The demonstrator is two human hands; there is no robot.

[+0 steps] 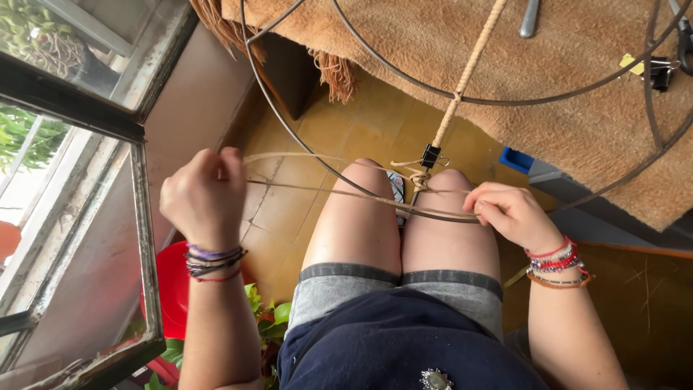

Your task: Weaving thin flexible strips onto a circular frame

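A large round wire frame [289,130] rests over my knees and reaches onto a brown rug-covered table [577,108]. A tan cord [469,68] is wound along one spoke, held by a small black binder clip [431,154] above a knot [419,179]. My left hand [204,193] is closed on two loose cord strands [310,189], pulled out to the left. My right hand [509,213] pinches the cord against the frame's rim near my right knee.
A glass-paned window frame [141,217] stands at my left. A red pot [172,289] with green leaves sits on the tiled floor [361,123]. On the table lie another black binder clip [660,72] with a yellow tag and a metal tool [530,18].
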